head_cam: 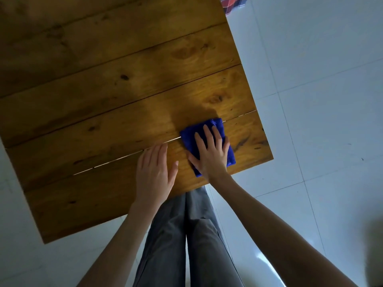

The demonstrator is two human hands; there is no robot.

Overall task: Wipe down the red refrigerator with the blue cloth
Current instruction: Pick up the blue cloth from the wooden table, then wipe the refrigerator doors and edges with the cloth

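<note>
Blue cloth [189, 139]: folded to a rectangle, lies flat on the wooden tabletop [103, 90] near its front right corner, across a gap between two planks.
Right hand [211, 156]: rests palm down on the cloth, fingers [207, 135] straight and spread, pressing, gripping nothing.
Left hand [155, 170]: lies flat on bare wood just beside the cloth, apart from it, fingers [159, 154] straight and together, thumb out toward the cloth.
Grey trousers [176, 235]: below the tabletop's near edge.
White tiled floor [321, 100]: around the tabletop.
Checked red-and-blue fabric [233, 4]: at the top edge, beyond the far right corner.
</note>
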